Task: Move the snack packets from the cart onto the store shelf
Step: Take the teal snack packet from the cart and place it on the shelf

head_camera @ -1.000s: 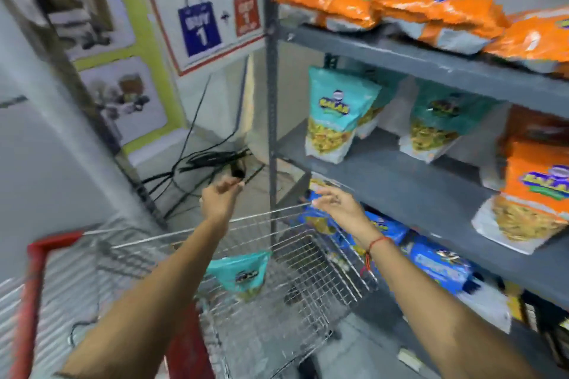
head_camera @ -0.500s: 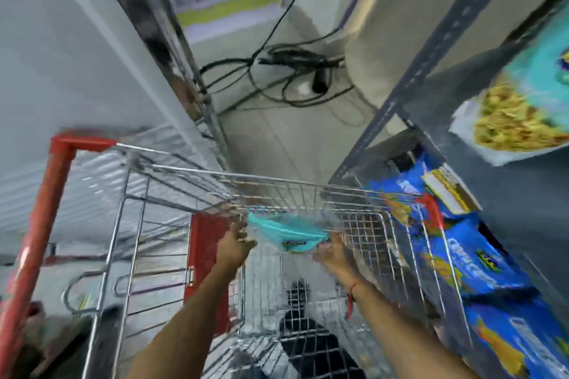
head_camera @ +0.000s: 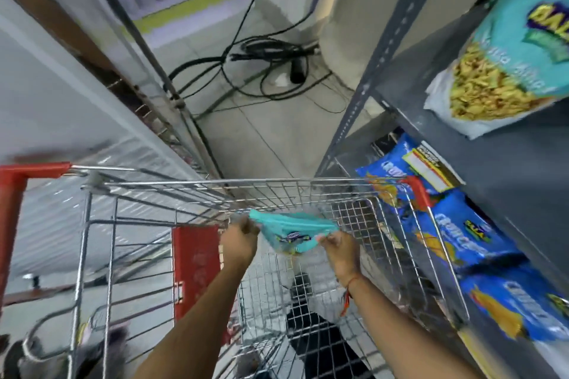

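A teal snack packet (head_camera: 291, 234) hangs inside the wire cart (head_camera: 277, 186), near its far wall. My left hand (head_camera: 238, 240) pinches the packet's left top corner. My right hand (head_camera: 340, 248) grips its right edge. Both arms reach down into the basket. On the right stands the grey store shelf (head_camera: 508, 169), with a teal packet (head_camera: 505, 71) standing on its middle level and blue packets (head_camera: 455, 234) lying on the level below.
The cart has red corner guards (head_camera: 417, 191) and a red flap (head_camera: 195, 268) in its seat. Black cables (head_camera: 261, 71) lie tangled on the tiled floor beyond the cart. A second cart with a red handle (head_camera: 12, 194) stands at the left.
My view has tipped down from the shelves into the cart. Both hands dropped from the cart's rim into the basket and closed on the teal packet.
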Demonstrator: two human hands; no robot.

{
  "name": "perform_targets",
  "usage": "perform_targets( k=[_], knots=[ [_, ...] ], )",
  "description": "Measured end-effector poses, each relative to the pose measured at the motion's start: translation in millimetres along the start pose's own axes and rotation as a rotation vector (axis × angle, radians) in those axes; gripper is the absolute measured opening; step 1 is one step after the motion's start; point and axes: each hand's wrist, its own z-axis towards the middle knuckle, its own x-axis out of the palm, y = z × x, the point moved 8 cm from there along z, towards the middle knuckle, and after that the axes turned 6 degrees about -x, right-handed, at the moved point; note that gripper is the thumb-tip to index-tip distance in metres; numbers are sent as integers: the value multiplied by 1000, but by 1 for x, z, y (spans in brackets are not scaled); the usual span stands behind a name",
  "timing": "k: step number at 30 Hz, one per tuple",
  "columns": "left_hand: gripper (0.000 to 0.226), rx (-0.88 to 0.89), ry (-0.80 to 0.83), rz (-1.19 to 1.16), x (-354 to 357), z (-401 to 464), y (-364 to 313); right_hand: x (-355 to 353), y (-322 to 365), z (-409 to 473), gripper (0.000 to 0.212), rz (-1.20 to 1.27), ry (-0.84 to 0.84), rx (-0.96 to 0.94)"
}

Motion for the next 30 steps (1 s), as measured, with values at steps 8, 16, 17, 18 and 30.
perform_targets(
  k=[8, 16, 17, 18, 30],
  knots=[
    [22, 334, 99, -67, -7, -87, -81, -98, 32, -92, 48, 149, -380, -89],
    [11, 861, 234, -271, -39, -246, -220, -246, 114, -242, 34, 99, -888, -335],
    [9, 928, 240, -287, -47, -270, -238, -266, 127, -262, 34, 92, -939, -360],
    [9, 999, 251, -310, -54, -296, -256, -285, 137, -280, 31, 90, -988, -378],
    [9, 1269, 347, -441, -102, -484, -405, -459, 238, -432, 20, 87, -1314, -451]
  ],
)
